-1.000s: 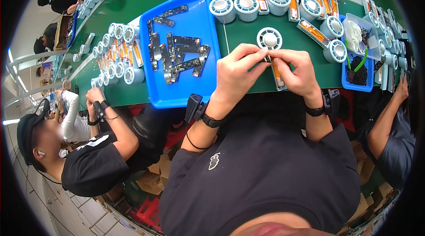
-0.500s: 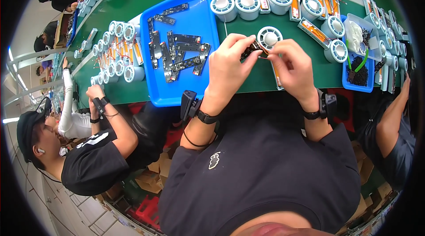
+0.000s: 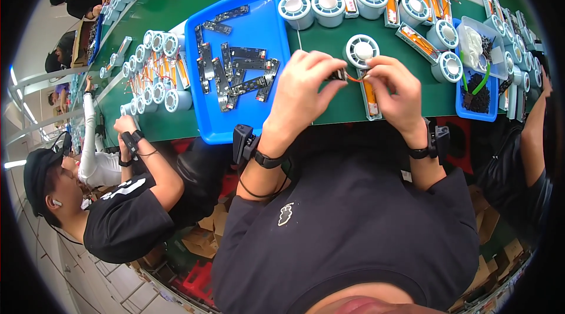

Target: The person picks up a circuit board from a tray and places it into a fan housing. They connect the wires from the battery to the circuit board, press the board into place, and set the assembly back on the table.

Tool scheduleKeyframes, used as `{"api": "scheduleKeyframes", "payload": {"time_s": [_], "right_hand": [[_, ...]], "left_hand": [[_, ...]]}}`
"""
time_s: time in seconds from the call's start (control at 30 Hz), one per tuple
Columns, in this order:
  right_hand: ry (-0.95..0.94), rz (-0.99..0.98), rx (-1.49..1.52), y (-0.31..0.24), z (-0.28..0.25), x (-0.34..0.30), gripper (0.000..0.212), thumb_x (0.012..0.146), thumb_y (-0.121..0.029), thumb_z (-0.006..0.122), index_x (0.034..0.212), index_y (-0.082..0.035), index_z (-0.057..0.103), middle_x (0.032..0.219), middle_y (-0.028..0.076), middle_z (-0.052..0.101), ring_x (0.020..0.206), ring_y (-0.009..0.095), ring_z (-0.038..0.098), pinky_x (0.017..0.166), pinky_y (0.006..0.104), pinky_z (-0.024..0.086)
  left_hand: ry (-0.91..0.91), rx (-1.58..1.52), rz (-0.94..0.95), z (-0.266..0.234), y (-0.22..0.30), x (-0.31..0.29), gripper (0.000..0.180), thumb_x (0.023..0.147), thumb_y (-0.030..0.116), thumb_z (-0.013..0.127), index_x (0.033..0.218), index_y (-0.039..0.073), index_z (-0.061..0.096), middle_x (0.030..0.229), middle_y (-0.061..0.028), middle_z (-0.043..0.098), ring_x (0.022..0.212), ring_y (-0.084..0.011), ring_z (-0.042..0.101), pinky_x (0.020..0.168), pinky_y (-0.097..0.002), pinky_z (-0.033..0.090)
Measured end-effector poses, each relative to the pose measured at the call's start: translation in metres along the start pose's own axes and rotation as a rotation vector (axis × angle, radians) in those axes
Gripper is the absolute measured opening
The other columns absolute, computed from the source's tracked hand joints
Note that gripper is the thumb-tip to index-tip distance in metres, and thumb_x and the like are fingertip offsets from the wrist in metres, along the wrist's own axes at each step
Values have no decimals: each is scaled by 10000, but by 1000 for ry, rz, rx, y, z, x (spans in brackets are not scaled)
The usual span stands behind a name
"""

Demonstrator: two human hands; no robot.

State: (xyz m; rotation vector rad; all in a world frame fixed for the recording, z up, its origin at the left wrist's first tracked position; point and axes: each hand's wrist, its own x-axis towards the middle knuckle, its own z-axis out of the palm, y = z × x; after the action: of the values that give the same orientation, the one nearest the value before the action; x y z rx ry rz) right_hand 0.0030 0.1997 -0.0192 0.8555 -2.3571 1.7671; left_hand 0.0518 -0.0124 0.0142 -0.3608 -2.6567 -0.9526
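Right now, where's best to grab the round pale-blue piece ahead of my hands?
Probably the outer rim of the round piece, pinched left and right from above: it sits face up, green table on both sides, while your right hand crowds its near edge.

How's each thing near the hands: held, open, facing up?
Left hand: pinched on black board
Black board: held
Right hand: pinched on wires
Wires: held, between hands
Big blue tray: open, boards lying inside
Small blue bin: open, black bits inside
Nearest round unit: face up
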Motion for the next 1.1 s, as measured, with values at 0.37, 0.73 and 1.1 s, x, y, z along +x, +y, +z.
{"api": "scheduleKeyframes", "payload": {"time_s": [0.37, 0.73, 1.1], "right_hand": [[-145, 35, 163, 9, -7, 3, 108, 876, 86, 696, 957, 16, 706, 1005, 84, 732, 801, 76, 661, 641, 194, 495], [-326, 410, 400, 6, -10, 9, 74, 924, 68, 671, 988, 32, 683, 913, 25, 690, 777, 65, 635, 681, 196, 504], [-307, 257, 207, -3, -11, 0, 325, 900, 74, 680, 1223, 46, 698, 1032, 175, 776, 940, 162, 757, 775, 247, 598]], "left_hand": [[14, -726, -352, 28, 17, -21, 298, 846, -71, 770, 1137, -18, 734, 1201, -109, 658, 1011, -194, 734, 868, -287, 630], [85, -717, -323, 33, 10, -19, 178, 851, -35, 783, 1026, -10, 770, 1160, -109, 669, 954, -193, 746, 826, -295, 649], [147, -365, -160, 36, 4, -21, 186, 818, 21, 815, 1001, 48, 793, 1101, -117, 690, 878, -228, 744, 750, -316, 598]]}}
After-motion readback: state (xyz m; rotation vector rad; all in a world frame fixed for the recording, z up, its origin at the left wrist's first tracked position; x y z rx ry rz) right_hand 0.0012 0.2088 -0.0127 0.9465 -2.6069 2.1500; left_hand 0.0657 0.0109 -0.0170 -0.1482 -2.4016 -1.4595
